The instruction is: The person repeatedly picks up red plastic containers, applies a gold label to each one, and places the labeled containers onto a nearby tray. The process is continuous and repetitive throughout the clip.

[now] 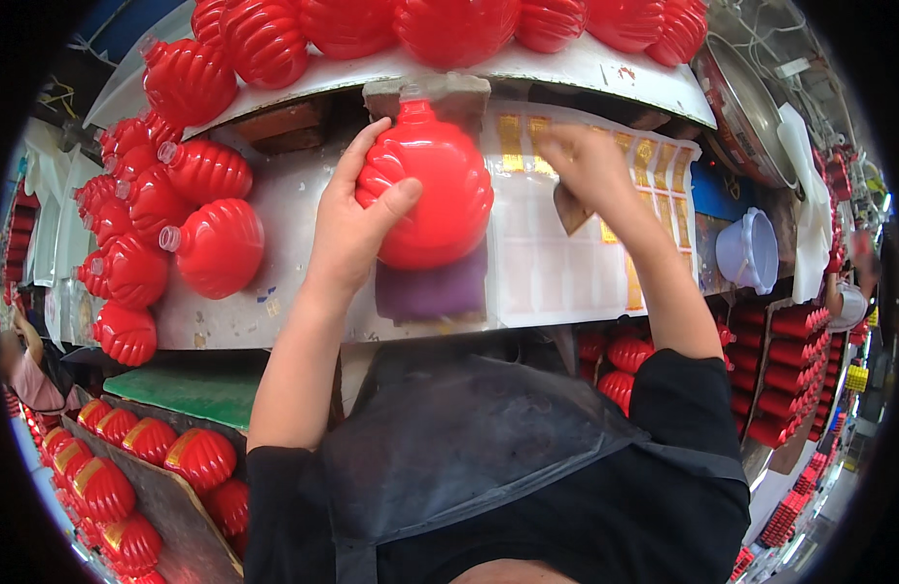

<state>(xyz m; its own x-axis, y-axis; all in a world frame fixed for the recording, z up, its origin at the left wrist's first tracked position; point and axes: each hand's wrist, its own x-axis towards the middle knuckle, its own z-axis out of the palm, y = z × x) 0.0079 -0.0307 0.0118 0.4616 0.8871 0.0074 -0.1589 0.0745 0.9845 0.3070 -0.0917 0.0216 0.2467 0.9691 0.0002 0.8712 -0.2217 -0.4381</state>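
My left hand grips a glossy red ribbed bottle by its left side, fingers and thumb against the wall. The bottle lies on its side with its clear neck pointing away from me, resting on a purple pad. To the right, my right hand hovers over a translucent sheet with rows of gold labels. Its fingers are curled and slightly smeared by motion. A flat brown pointed piece sticks out below the palm, held in that hand.
Several red bottles lie at the table's left, and more line a raised white shelf at the back. A pale blue bucket stands at the right. Labelled red bottles sit in a tray at lower left. People work at both far sides.
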